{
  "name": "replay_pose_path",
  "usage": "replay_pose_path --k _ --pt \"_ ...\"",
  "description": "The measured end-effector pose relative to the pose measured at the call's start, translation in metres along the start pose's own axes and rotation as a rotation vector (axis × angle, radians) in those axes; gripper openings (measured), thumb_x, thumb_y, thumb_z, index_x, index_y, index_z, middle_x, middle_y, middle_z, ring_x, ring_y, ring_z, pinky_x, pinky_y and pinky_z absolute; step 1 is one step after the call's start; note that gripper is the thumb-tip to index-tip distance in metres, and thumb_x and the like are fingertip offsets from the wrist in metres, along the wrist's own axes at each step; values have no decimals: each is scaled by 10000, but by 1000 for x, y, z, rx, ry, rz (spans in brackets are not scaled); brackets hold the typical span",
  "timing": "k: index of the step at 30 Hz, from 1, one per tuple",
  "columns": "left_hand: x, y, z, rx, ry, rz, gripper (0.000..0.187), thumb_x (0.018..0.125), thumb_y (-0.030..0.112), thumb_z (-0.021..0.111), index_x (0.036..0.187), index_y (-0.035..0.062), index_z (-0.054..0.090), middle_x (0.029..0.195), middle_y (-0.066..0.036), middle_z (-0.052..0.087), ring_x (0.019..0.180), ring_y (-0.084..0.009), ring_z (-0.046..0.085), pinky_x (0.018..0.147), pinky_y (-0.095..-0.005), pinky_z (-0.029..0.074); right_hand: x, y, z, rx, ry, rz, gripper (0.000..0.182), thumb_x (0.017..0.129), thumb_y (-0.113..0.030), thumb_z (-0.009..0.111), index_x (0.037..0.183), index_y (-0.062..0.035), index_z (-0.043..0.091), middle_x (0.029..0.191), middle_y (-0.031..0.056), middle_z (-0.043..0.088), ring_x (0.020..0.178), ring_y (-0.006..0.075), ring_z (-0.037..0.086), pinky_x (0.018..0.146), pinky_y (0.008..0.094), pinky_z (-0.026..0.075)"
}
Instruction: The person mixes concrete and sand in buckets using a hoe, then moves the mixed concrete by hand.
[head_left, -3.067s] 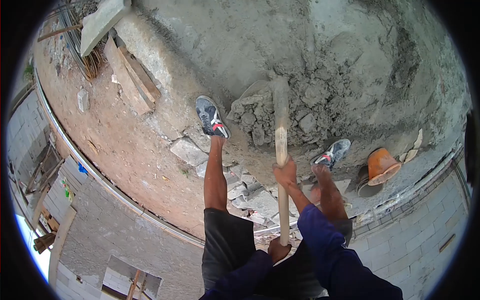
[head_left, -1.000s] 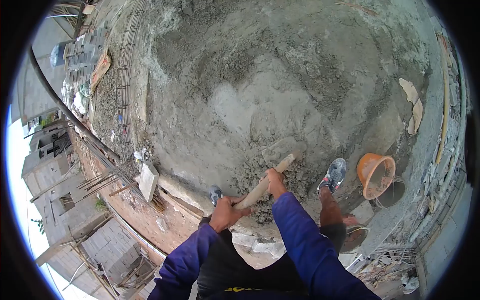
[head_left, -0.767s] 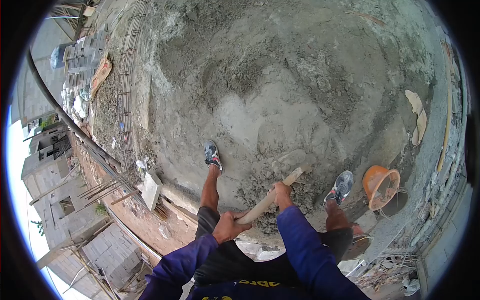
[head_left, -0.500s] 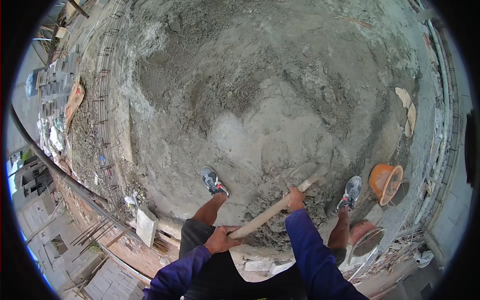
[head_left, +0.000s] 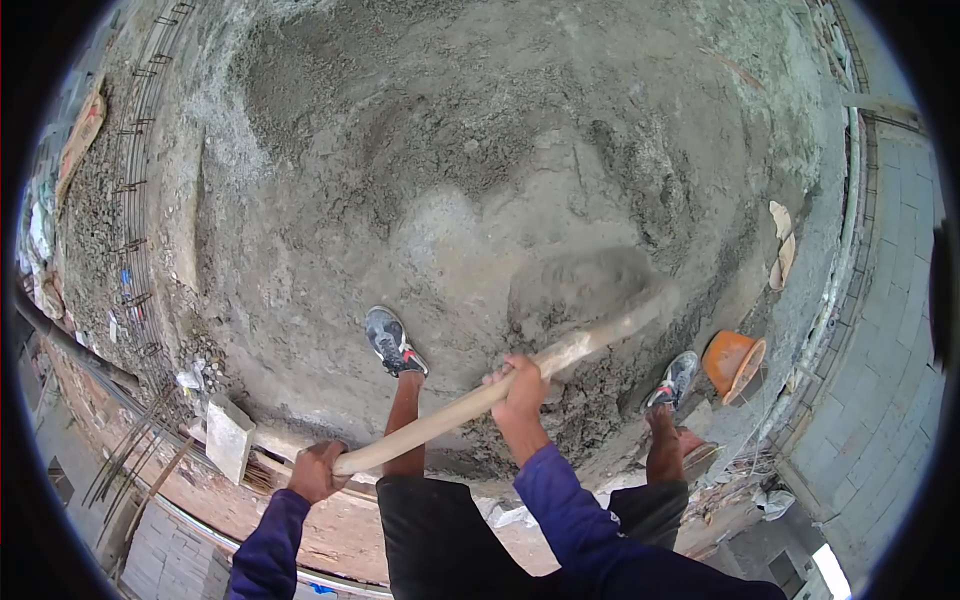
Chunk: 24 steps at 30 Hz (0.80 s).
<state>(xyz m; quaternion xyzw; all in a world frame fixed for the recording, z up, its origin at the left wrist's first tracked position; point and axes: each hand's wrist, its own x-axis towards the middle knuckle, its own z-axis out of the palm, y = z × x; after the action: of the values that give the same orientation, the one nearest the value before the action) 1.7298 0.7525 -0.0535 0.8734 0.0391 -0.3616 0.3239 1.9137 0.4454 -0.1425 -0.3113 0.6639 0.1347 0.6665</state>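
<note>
Head cam: 2 bare hands on 1 long-handled hoe, which runs diagonally from lower L to upper R of the view. L hand is clenched round the butt end of the wooden handle, at lower L. R hand grasps the same handle farther up, approx. mid-length, w/ fingers wrapped over it. Hoe's far end is over the gray mix, btwn the 2 shoes but farther out; blade is blurred, so can't tell if it touches the mix. Darker, lumpy mix lies below the handle's upper part, R of R hand.

L shoe stands on the mix, above the handle in view; R shoe is at the mix's R side, near an orange bucket, which is tipped w/ its mouth facing R. Torn pale sheet lies farther out, above the bucket in view.

Far L: 1 rebar cage along the mix's edge, w/ gravel beside it. Lower L: 1 pale slab, near L hand, w/ thin rods to its L. Far R: block paving beyond a long pipe.
</note>
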Motion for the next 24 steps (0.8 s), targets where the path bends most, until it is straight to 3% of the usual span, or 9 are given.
replay_pose_path --k 3,6,9,13,17,19,22,23,24 --pt "58 65 55 -167 41 -41 363 739 173 764 1036 109 565 878 -154 664 879 -410 648 694 -488 528 3 -72 73 -187 -162 -371 182 785 28 613 935 5 512 702 78 481 468 162 446 436 333 420" --pt "175 161 49 -330 -22 -175 477 824 378 783 1084 33 581 923 -223 676 900 -417 658 729 -453 517 30 -152 159 -377 -323 -659 252 788 30 643 991 79 502 757 105 547 476 162 510 389 319 426" --pt "289 204 79 -788 211 67 488 846 388 778 1008 -44 619 686 -55 585 607 -167 565 565 -326 464 59 -223 244 -604 -342 -887 298 782 -7 660 1004 169 567 717 142 611 492 182 578 420 335 473" --pt "354 260 60 -1160 -64 -158 423 833 347 796 796 -39 626 615 -50 580 501 -111 518 442 -322 403 143 -267 315 -1022 -236 -992 203 813 -49 668 903 123 609 690 119 613 512 190 588 455 344 490" --pt "317 296 97 -1213 -37 -375 449 832 360 794 663 4 581 544 -16 531 449 -91 461 418 -313 363 167 -246 277 -1379 -49 -863 255 806 -121 637 840 132 641 639 130 637 546 226 644 511 380 516" --pt "277 309 124 -1196 -51 -469 454 833 349 795 618 23 563 520 -2 504 441 -88 446 420 -307 352 165 -230 229 -1392 -43 -843 358 745 -99 625 961 186 645 756 178 697 637 291 706 529 409 552" --pt "198 332 169 -1213 -57 -531 464 828 332 801 586 43 530 508 5 493 441 -90 441 422 -312 344 158 -195 134 -1365 -115 -641 344 733 -85 631 949 182 643 765 232 689 631 301 710 488 393 540" --pt "171 337 187 -1196 -76 -563 467 828 326 801 581 45 523 504 4 494 441 -90 441 423 -313 345 141 -180 104 -1353 -118 -648 295 768 -70 604 877 204 609 666 200 636 506 282 638 405 414 473" --pt "145 342 196 -1179 -136 -646 478 830 316 802 569 48 505 501 1 497 450 -81 441 425 -310 344 133 -167 74 -1418 -84 -552 301 749 -64 616 933 175 611 727 223 659 570 302 666 442 420 502"
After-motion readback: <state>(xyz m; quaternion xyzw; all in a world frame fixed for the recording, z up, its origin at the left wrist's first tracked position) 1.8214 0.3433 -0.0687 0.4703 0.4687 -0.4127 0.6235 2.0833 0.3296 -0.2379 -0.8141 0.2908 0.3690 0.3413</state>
